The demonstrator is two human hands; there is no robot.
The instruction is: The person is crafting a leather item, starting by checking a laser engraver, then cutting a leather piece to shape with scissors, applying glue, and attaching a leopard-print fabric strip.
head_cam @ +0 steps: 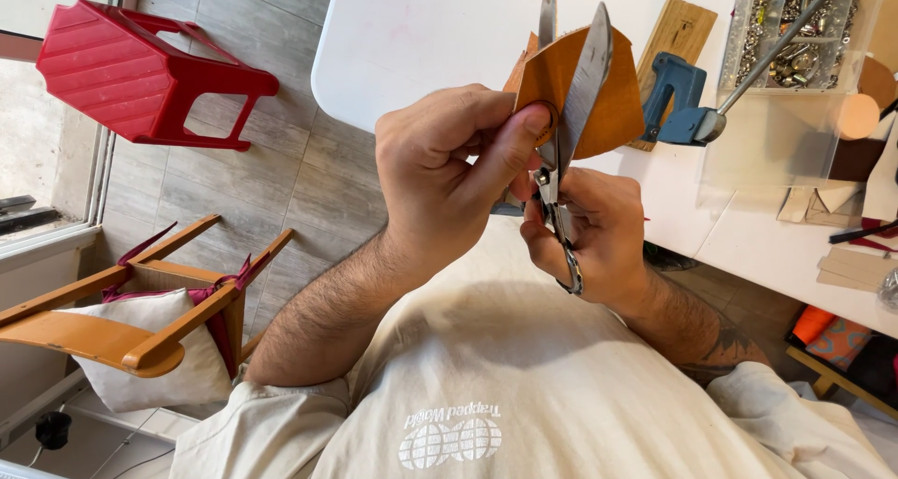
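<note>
My left hand point(458, 166) pinches a piece of tan leather point(613, 114) between thumb and fingers, holding it up over the edge of the white table point(412, 39). My right hand point(594, 240) grips the handles of large metal scissors point(572, 114). The blades stand apart around the leather, one in front of it and one behind. Part of the leather is hidden behind the front blade and my left thumb.
On the table lie a blue hand tool point(678, 91), a wooden block point(678, 30), a clear box of metal fittings point(795, 39) and leather scraps point(851, 268). A red plastic stool point(140, 77) and a wooden chair with a cushion point(140, 329) stand on the tiled floor at left.
</note>
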